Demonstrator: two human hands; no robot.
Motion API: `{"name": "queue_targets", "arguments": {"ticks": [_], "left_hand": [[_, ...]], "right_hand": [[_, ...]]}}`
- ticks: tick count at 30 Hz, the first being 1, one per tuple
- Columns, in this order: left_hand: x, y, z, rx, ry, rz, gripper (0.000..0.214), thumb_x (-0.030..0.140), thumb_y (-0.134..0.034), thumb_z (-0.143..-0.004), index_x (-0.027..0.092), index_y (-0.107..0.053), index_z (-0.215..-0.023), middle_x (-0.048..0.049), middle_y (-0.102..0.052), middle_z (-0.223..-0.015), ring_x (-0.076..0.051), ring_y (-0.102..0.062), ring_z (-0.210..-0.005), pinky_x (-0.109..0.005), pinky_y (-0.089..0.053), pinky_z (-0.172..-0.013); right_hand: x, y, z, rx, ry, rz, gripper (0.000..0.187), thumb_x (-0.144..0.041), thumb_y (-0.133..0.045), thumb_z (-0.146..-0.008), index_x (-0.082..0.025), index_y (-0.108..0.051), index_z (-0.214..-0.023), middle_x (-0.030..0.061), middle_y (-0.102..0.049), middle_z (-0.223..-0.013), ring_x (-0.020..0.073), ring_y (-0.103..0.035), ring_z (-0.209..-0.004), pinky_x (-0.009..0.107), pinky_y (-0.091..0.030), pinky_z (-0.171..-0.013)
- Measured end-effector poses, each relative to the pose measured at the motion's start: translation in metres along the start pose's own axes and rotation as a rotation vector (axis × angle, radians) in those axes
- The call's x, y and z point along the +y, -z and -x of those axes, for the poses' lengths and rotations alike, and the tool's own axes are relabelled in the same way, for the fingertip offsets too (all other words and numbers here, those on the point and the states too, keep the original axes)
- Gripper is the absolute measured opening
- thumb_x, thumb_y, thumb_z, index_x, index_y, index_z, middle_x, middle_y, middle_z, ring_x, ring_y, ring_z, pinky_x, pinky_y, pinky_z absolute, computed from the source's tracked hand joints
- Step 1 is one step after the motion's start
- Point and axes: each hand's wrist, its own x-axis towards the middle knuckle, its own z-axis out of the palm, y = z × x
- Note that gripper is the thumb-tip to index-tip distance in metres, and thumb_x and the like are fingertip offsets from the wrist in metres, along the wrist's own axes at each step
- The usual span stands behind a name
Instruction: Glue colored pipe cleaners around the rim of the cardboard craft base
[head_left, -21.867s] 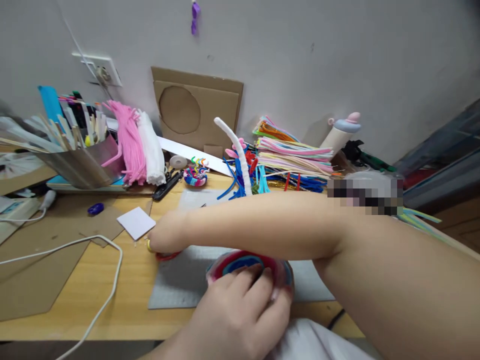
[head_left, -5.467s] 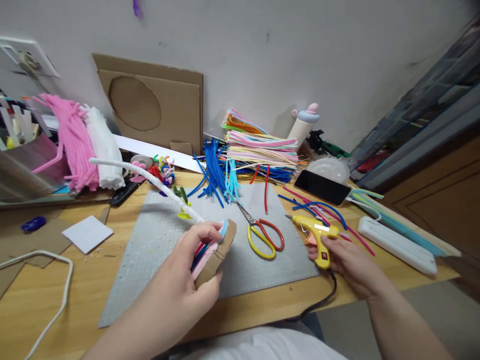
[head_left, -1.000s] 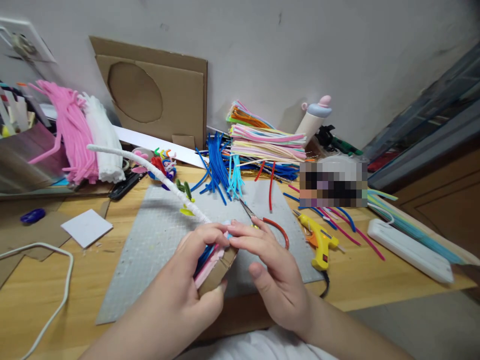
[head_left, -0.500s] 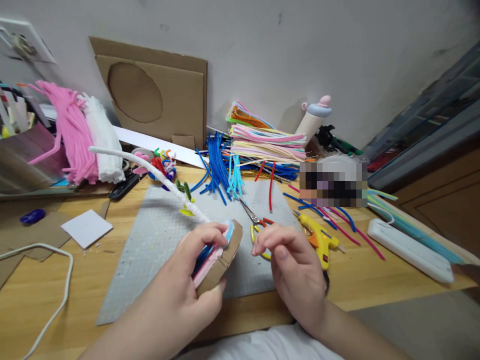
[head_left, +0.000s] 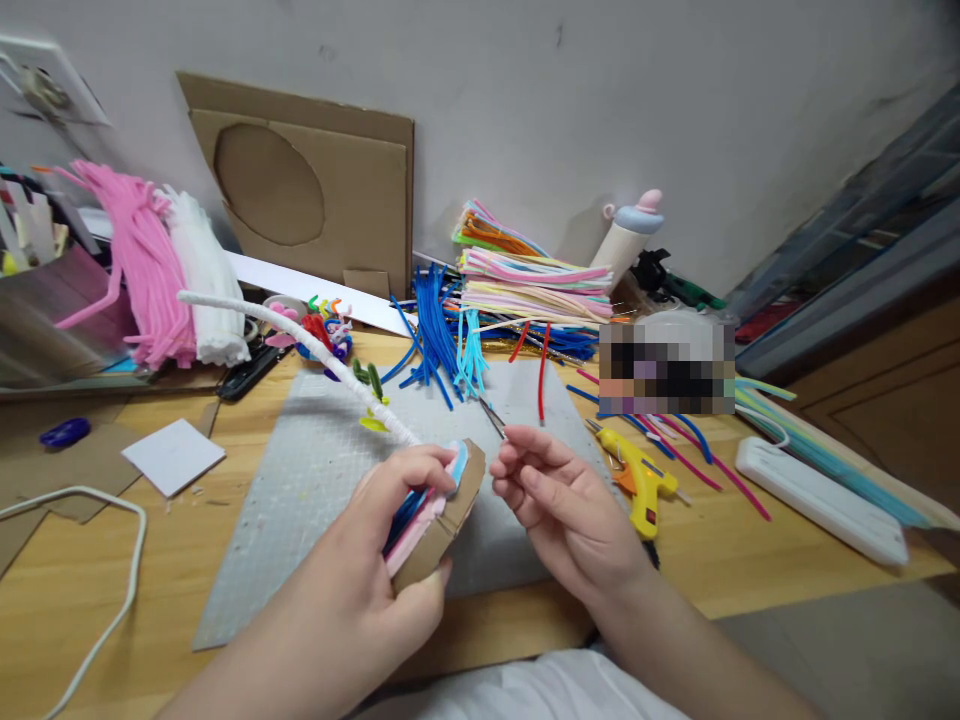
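Observation:
In my left hand (head_left: 375, 540) is a cardboard piece (head_left: 446, 525) faced with pink, light blue and dark blue pipe cleaners. The fingers press on its top edge and the thumb on the near side. A long white wrapped stem (head_left: 330, 360) reaches from behind that hand up to the left. Just right of the cardboard, my right hand (head_left: 570, 505) hovers with fingers loosely curled and apart, and I see nothing in it. Scissors (head_left: 493, 418) lie on the grey cutting mat (head_left: 277, 520), mostly hidden behind the right hand.
A yellow glue gun (head_left: 634, 475) lies right of my right hand, near a white power strip (head_left: 825, 505). Blue pipe cleaners (head_left: 435, 335) and pastel bundles (head_left: 536, 285) lie at the back. Pink (head_left: 150, 270) and white bundles (head_left: 206, 280) stand left. A white cable (head_left: 135, 570) curves across the table.
My right hand has turned its palm more upward, and its fingers have shifted slightly left and up, now covering the scissors' handles. The left hand and the cardboard piece stay put.

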Motion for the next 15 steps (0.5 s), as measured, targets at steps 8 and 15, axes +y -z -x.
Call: {"name": "queue_targets", "arguments": {"ticks": [8,15], "left_hand": [[-0.002,-0.003,-0.003,-0.016,0.014,0.002,0.046,0.010,-0.050,-0.077,0.032,-0.039,-0.116,-0.0018,-0.046,-0.140,-0.020,-0.042,-0.133,-0.036,-0.040,-0.106],[-0.001,-0.001,-0.001,-0.030,0.020,0.001,0.045,0.010,-0.050,-0.078,0.033,-0.038,-0.116,-0.0017,-0.044,-0.141,-0.020,-0.042,-0.133,-0.037,-0.038,-0.107]], "right_hand": [[-0.002,0.005,-0.003,0.077,0.031,-0.028,0.024,-0.011,-0.085,-0.062,-0.023,-0.070,-0.076,-0.0054,-0.064,-0.072,0.0051,-0.061,-0.063,0.013,-0.053,-0.061],[0.002,0.011,-0.006,0.228,-0.022,-0.043,0.023,-0.016,-0.092,-0.052,-0.019,-0.071,-0.061,-0.0011,-0.074,-0.067,0.0102,-0.070,-0.058,0.016,-0.060,-0.056]]}}
